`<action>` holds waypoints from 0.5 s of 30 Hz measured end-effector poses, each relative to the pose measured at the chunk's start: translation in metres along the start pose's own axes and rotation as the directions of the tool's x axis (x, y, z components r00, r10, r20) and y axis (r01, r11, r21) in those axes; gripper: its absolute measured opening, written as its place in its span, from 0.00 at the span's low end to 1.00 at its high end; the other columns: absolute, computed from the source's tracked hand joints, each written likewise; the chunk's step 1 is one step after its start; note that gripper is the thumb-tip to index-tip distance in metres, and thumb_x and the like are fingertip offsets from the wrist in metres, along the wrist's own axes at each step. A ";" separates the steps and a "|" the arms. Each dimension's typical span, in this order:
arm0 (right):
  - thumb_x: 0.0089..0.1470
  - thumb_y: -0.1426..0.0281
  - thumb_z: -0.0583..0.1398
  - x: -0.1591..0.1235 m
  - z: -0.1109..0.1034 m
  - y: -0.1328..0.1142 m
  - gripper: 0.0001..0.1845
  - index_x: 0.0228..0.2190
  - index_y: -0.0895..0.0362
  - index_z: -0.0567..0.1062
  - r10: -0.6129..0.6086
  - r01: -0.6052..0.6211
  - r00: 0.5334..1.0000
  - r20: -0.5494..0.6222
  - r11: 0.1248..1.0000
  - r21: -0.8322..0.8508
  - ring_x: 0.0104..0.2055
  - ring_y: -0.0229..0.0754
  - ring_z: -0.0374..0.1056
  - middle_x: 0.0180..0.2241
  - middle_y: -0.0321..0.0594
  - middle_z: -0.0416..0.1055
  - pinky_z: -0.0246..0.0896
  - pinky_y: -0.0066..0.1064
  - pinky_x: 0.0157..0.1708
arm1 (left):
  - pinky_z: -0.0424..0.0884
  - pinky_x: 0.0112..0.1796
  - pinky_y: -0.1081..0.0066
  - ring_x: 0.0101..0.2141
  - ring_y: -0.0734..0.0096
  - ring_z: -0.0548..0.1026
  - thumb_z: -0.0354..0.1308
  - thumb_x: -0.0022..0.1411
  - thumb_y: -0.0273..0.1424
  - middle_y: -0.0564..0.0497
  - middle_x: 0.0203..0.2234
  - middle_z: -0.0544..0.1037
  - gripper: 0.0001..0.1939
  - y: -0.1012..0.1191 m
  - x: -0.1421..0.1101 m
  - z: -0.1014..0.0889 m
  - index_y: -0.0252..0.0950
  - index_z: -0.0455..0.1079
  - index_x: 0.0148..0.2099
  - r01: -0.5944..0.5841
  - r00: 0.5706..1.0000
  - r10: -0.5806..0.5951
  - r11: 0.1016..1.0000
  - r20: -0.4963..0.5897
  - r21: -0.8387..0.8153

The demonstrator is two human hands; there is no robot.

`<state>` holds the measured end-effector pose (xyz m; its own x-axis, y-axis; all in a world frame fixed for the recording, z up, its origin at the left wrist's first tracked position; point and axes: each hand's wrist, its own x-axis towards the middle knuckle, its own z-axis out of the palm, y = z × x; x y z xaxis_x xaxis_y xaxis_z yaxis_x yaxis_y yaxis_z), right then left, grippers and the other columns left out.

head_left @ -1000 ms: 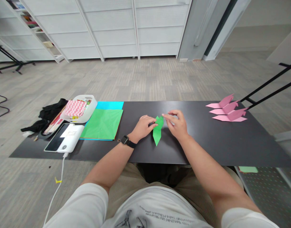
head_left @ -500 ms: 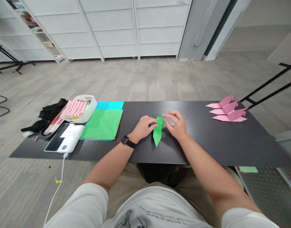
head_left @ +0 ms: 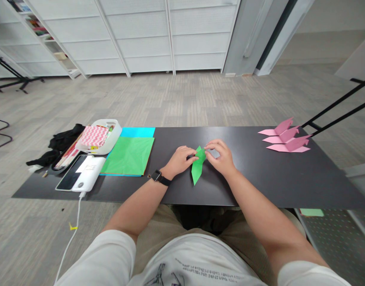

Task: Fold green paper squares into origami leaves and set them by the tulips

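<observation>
White plastic basket, one, at the left end of the dark tabletop. Stack of square paper, green sheet uppermost, blue showing beneath. Narrow strip of tabletop between stack and left hand. Left hand, black smartwatch at its wrist: thumb and forefinger brought together on the left side of the folded green paper, other fingers curled. Folded green paper, one, between the two hands, lower point directed at the front table edge and short of it. Right hand: thumb and forefinger tips nipped on the paper's upper right corner, palm arched. Wide stretch of tabletop beyond. Pink paper cranes, three, in a row near the far edge.
</observation>
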<state>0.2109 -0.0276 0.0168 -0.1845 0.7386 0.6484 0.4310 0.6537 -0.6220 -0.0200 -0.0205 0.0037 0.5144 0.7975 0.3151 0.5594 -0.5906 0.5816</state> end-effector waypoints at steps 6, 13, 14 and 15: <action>0.62 0.68 0.62 0.000 0.003 0.006 0.03 0.37 0.50 0.78 0.046 -0.052 0.998 0.047 0.990 0.133 0.41 0.46 0.74 0.40 0.41 0.77 0.73 0.40 0.42 | 0.69 0.56 0.57 0.42 0.62 0.78 0.61 0.73 0.38 0.51 0.39 0.84 0.08 -0.002 0.000 0.001 0.41 0.77 0.44 0.001 1.000 -0.001 1.000 0.004 0.005; 0.62 0.67 0.62 0.000 0.001 0.013 0.02 0.36 0.51 0.77 0.088 -0.107 0.989 0.116 0.980 0.169 0.39 0.44 0.74 0.37 0.40 0.77 0.73 0.39 0.41 | 0.71 0.53 0.59 0.43 0.61 0.78 0.60 0.73 0.35 0.50 0.40 0.84 0.06 0.002 0.000 -0.004 0.40 0.77 0.43 0.006 1.000 -0.006 0.999 -0.013 -0.041; 0.62 0.67 0.62 0.000 -0.001 0.012 0.02 0.36 0.50 0.77 0.077 -0.092 0.990 0.118 0.987 0.132 0.39 0.45 0.74 0.37 0.40 0.77 0.73 0.40 0.42 | 0.72 0.52 0.59 0.43 0.61 0.79 0.60 0.73 0.35 0.50 0.40 0.84 0.06 0.002 0.000 -0.004 0.41 0.77 0.43 0.015 1.000 -0.016 0.999 -0.014 -0.045; 0.62 0.67 0.62 0.000 -0.003 0.011 0.02 0.36 0.50 0.77 0.060 -0.072 0.991 0.120 0.993 0.094 0.40 0.45 0.74 0.37 0.40 0.77 0.73 0.41 0.43 | 0.72 0.52 0.59 0.43 0.61 0.79 0.60 0.73 0.35 0.50 0.41 0.84 0.06 0.002 0.000 -0.005 0.41 0.77 0.43 0.024 1.000 -0.025 0.999 -0.011 -0.048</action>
<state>0.2179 -0.0204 0.0112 -0.2627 0.7912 0.5523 0.3586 0.6114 -0.7054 -0.0216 -0.0213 0.0087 0.4931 0.8133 0.3088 0.5397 -0.5644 0.6247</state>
